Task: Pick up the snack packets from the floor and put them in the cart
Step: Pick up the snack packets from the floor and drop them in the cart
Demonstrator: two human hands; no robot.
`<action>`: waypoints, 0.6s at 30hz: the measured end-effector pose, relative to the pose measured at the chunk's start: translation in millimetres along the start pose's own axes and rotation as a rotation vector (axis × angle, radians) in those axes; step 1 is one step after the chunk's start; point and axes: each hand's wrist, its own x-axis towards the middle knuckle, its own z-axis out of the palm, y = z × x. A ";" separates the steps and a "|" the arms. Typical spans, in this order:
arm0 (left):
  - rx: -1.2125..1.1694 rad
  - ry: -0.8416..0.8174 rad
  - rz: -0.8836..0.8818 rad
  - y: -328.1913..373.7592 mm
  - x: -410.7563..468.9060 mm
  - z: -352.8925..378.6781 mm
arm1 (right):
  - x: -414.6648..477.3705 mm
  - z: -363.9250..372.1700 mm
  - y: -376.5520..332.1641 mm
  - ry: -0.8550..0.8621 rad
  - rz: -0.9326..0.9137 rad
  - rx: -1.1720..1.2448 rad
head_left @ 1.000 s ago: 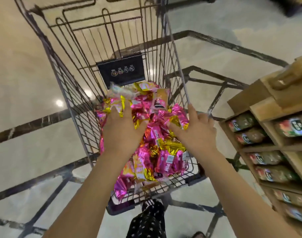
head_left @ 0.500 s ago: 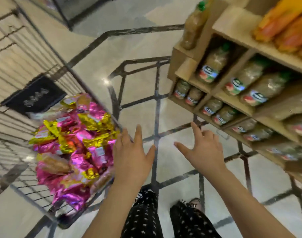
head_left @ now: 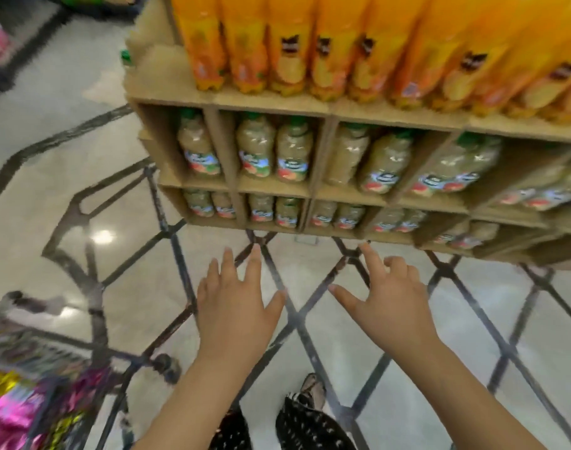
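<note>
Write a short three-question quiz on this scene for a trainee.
1. True or false: the left hand and the right hand are both gripping something.
2. Fill in: the bottles on top of the wooden shelf are ___ in colour.
3. The snack packets in view lie: A in the right hand; B in the shopping cart; C on the wooden shelf.
Key: 1 false, both hands are open and hold nothing; 2 orange; 3 B.
</note>
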 end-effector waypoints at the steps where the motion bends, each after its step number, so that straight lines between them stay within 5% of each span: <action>1: 0.013 -0.005 0.049 22.2 4.9 2.3 | 1.2 -7.0 17.0 0.017 0.033 0.009; 18: 0.151 -0.100 0.697 265.3 54.7 27.9 | -28.2 -47.1 193.6 0.186 0.663 0.218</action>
